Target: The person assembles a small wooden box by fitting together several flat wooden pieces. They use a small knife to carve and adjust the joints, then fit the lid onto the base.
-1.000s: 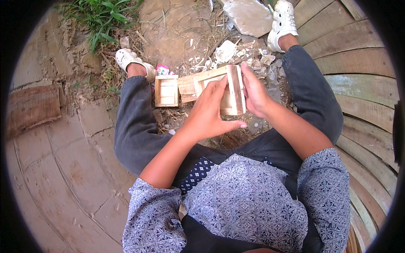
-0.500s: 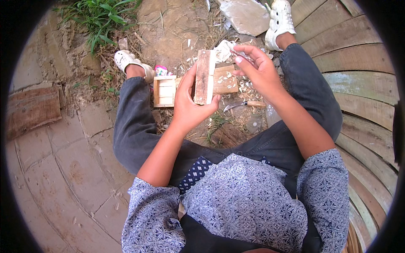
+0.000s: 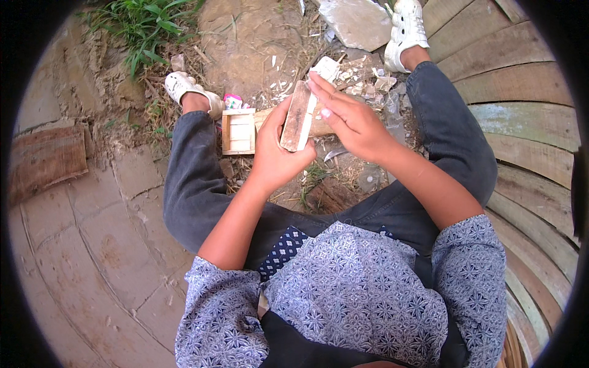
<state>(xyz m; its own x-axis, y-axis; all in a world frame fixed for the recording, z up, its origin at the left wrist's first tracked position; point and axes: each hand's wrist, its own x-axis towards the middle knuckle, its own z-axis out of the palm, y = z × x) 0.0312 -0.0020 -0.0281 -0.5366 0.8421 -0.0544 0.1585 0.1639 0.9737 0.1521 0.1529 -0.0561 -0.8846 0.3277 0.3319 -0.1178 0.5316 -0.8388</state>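
My left hand (image 3: 274, 141) is wrapped round a weathered wooden block (image 3: 296, 116), fingers on its left side and thumb near its lower end. The block's right edge is pale, freshly bared wood. My right hand (image 3: 356, 126) lies against the upper right of the block, fingers fairly straight and close together; whatever is between them and the wood is hidden. Beneath the hands a wooden board (image 3: 322, 127) rests on the ground, partly covered. A curved knife blade (image 3: 334, 153) shows just below my right hand, which hides its handle.
A small pale wooden frame (image 3: 227, 134) lies left of the board. Wood shavings (image 3: 362, 80) litter the ground beyond, near a flat stone slab (image 3: 357, 24). Curving planks (image 3: 521, 122) run along the right side. My feet in white clogs (image 3: 405, 34) flank the work area.
My right hand has come down and left onto the block; before, it was raised apart with something thin between its fingers. The block has tilted, its far end leaning right.
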